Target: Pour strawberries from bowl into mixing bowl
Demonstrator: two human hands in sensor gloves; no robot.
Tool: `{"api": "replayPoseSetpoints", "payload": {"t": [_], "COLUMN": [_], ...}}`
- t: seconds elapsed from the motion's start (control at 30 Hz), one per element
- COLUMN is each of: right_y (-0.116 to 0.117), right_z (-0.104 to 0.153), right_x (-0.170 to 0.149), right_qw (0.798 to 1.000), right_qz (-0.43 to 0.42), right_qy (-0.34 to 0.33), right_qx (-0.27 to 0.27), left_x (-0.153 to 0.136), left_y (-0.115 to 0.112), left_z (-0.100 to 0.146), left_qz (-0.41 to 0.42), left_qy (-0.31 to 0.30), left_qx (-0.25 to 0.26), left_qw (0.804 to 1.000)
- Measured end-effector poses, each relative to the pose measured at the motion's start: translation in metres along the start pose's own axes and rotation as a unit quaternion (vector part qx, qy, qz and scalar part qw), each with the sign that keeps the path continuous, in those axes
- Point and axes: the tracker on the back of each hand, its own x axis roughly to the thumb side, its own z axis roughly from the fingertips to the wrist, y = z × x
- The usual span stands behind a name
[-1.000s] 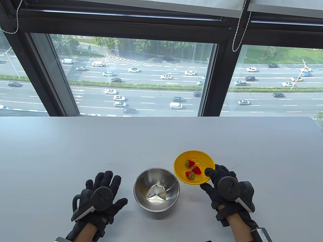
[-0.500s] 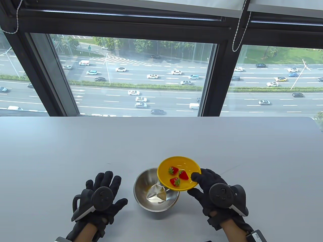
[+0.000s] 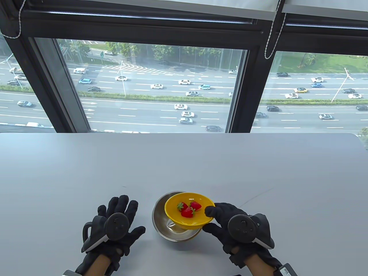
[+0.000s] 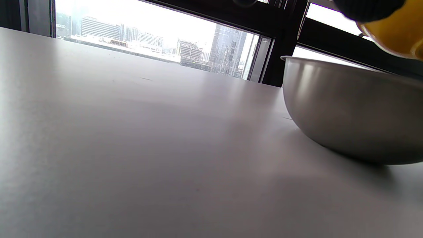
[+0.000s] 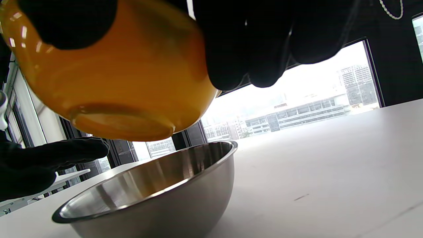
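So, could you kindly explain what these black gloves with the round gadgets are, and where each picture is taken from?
They are a person's hands in sensor gloves, with a tracker strapped to each. One camera looks down at the grey table; two sit on the wrists, low by the tabletop. The left hand rests flat, holding nothing. The right hand grips a yellow bowl with three strawberries, tilted above a steel mixing bowl standing on the table.
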Motion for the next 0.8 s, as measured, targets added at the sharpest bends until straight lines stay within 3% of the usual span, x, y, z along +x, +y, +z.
{"api": "replayPoseSetpoints", "payload": {"t": [0.8], "right_y": [0.013], "right_z": [-0.007], "right_x": [-0.006], "right_qw": [0.996], "right_qz": [-0.075], "right_qy": [0.029], "right_qx": [0.032], "left_x": [0.000], "left_y": [-0.001], "left_z": [0.000], "left_qz": [-0.002], "left_qy": [0.002], "left_qx": [-0.006], "left_qw": [1.000]}}
